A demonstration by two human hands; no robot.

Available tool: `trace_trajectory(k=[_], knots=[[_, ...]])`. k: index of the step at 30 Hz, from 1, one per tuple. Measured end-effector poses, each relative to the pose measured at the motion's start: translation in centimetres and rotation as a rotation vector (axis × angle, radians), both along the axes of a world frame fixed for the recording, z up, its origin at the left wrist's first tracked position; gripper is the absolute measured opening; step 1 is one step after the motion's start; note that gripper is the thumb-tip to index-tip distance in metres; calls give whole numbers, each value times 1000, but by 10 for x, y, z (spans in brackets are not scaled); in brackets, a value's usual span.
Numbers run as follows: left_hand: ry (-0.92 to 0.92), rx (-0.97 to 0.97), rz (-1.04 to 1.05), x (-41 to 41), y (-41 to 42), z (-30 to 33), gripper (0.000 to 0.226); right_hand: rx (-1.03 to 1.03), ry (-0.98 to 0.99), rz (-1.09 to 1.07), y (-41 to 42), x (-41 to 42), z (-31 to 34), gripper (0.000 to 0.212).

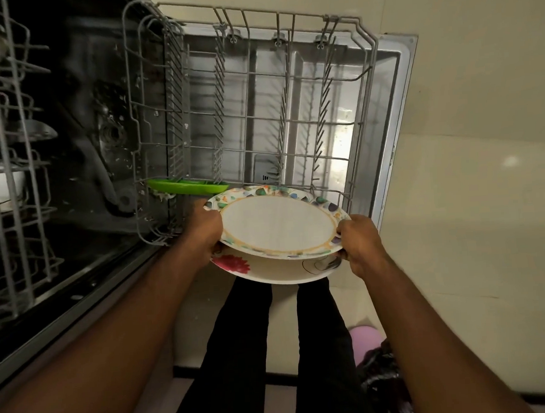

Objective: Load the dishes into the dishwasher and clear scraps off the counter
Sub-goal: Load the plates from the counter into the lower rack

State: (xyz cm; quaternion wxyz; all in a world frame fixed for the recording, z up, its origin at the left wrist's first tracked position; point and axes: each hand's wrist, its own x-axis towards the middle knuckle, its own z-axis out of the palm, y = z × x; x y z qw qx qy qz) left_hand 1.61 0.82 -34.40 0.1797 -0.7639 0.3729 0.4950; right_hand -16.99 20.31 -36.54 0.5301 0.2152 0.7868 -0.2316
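A pink slipper (365,341) and a crumpled black bag (383,378) — touching — lie on the cream floor (487,193).

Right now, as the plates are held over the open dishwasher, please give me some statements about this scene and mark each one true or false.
1. Both hands hold plates: the left hand and the right hand grip opposite edges. True.
2. Only one plate is held. False: the patterned plate lies over the flower plate.
3. A green plate already stands in the lower rack. True.
4. The lower rack is pushed inside the machine. False: it is pulled out over the open door.
5. The lower rack is full of dishes. False: only the green plate shows in it.
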Motion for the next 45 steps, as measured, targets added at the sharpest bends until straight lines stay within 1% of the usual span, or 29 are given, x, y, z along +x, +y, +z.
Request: trace_trajectory(k=[1,3,5,7,9,10,12,14,15,17,19,20,22,25,27,29,32,35,38,41,45], knots=[[-22,-13,-50,1,2,0,39,7,6,35,1,1,-3,32],[-90,-41,-194,2,2,-1,44,23,11,88,1,0,-8,29],[-132,-55,-285,2,0,-4,44,21,-5,98,-1,-3,-12,25],[-148,-52,-334,0,-6,-7,45,27,-20,78,-1,-6,-14,22],[-170,-43,-390,-3,-9,-3,48,35,-1,3,3,-7,-11,19],[-168,-58,-407,-3,-9,1,49,37,24,-40,6,-7,-7,20],[-128,-156,-404,-1,-9,14,42,32,80,-83,12,-9,5,25],[-56,-290,-353,8,-5,30,36,2,114,-102,20,-8,19,25],[-3,-346,-310,14,-3,42,37,-8,128,-102,24,-4,29,25],[109,-393,-191,25,4,71,43,-12,189,-29,29,2,54,24],[211,-396,-67,32,14,104,49,-18,244,58,32,9,80,24],[271,-388,12,32,21,126,49,-27,246,80,32,12,96,24],[377,-367,113,28,36,166,40,-68,236,152,31,17,124,26],[504,-352,188,22,62,213,23,-182,221,278,28,18,159,24],[571,-360,251,17,78,244,21,-243,218,368,20,14,183,24],[600,-366,300,12,94,269,22,-323,223,411,11,10,211,24],[648,-373,378,11,117,307,20,-433,191,403,0,6,254,21],[676,-398,388,17,129,338,23,-541,186,440,-13,9,287,23],[687,-466,425,33,131,366,25,-639,165,491,-28,24,320,25],[674,-546,508,57,132,390,26,-737,136,602,-41,50,341,29],[685,-645,635,93,137,411,29,-846,48,728,-57,95,365,20]])
